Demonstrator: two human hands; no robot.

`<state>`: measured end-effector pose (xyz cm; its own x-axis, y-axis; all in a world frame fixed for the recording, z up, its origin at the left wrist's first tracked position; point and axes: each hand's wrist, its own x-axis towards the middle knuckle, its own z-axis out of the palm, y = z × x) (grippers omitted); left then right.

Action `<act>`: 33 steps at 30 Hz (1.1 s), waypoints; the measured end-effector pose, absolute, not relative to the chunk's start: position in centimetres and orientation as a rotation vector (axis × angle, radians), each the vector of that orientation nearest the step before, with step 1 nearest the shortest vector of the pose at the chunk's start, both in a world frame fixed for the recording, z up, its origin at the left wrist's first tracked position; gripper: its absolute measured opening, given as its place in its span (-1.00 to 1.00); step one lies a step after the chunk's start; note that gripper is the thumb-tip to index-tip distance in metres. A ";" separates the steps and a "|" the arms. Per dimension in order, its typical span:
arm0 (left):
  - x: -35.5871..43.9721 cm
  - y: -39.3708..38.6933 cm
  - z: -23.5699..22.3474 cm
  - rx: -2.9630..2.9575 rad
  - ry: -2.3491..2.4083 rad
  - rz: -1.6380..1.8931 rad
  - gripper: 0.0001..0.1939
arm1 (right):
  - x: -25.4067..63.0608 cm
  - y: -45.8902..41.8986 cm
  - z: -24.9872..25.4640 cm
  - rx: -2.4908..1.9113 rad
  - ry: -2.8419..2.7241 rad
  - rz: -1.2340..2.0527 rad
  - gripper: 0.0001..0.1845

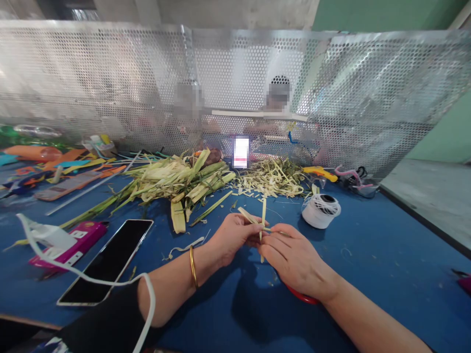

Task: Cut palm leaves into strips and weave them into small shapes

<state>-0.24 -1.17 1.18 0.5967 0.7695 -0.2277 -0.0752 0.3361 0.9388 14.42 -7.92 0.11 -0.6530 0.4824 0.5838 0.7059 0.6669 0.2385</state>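
Pale yellow-green plant strips (264, 211) cross one another between my two hands, above the blue table. My left hand (235, 235), with a gold bangle on its wrist, pinches the strips where they cross. From the right, the fingers of my right hand (290, 250) close on a thin strip end at the same crossing. One strip points up and another slants to the upper left. A red curved handle (303, 296) shows partly from under my right hand; the rest of it is hidden. Right of the hands stands a spool of white thread (321, 211).
Behind lie a heap of long plant stalks (176, 181) and a pile of trimmed scraps (274, 177), before a perforated metal screen (243, 59). At left are a black-screened phone (110, 260), a magenta power strip (83, 240) and a white cable (149, 294) crossing my left forearm.
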 end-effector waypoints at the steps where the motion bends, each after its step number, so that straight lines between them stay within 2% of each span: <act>1: -0.3 -1.1 1.3 1.103 0.762 0.624 -0.77 | 14.5 -7.9 0.2 -0.912 -2.392 -0.603 -0.67; 6: -0.8 -0.5 1.9 1.079 0.774 0.612 -0.69 | 15.6 -7.3 0.5 -1.174 -2.041 -0.454 -0.82; 8: -0.9 -0.4 1.9 1.091 0.794 0.619 -0.70 | 15.9 -7.0 0.5 -1.390 -1.952 -0.343 -0.80; 10: -0.8 -0.4 1.6 1.117 0.832 0.650 -0.77 | 16.0 -6.8 0.4 -1.522 -1.982 -0.099 -0.74; 12: -0.6 -0.6 1.3 1.134 0.869 0.685 -0.88 | 15.7 -6.8 0.2 -1.549 -2.012 0.135 -0.64; 14: -0.3 -0.7 1.1 1.143 0.897 0.710 -0.94 | 15.4 -6.9 0.2 -1.536 -1.992 0.208 -0.60; 17: -0.1 -0.9 1.0 1.153 0.926 0.716 -0.91 | 15.4 -6.9 0.1 -1.569 -1.898 0.188 -0.63; 20: -0.1 -1.0 1.2 1.152 0.890 0.709 -0.85 | 16.0 -6.4 -0.1 -1.609 -1.677 0.203 -0.74; 24: 0.1 -1.4 1.1 1.229 0.776 0.639 -0.71 | 16.5 -5.9 -0.4 -1.539 -1.533 0.292 -0.73; 29: 0.1 -1.8 0.7 1.416 0.642 0.407 -0.69 | 16.1 -5.9 0.1 -1.461 -1.474 0.537 -0.77; 33: -0.2 -1.2 1.0 1.226 0.653 0.301 -0.52 | 16.0 -6.2 0.8 -1.369 -1.464 0.624 -0.72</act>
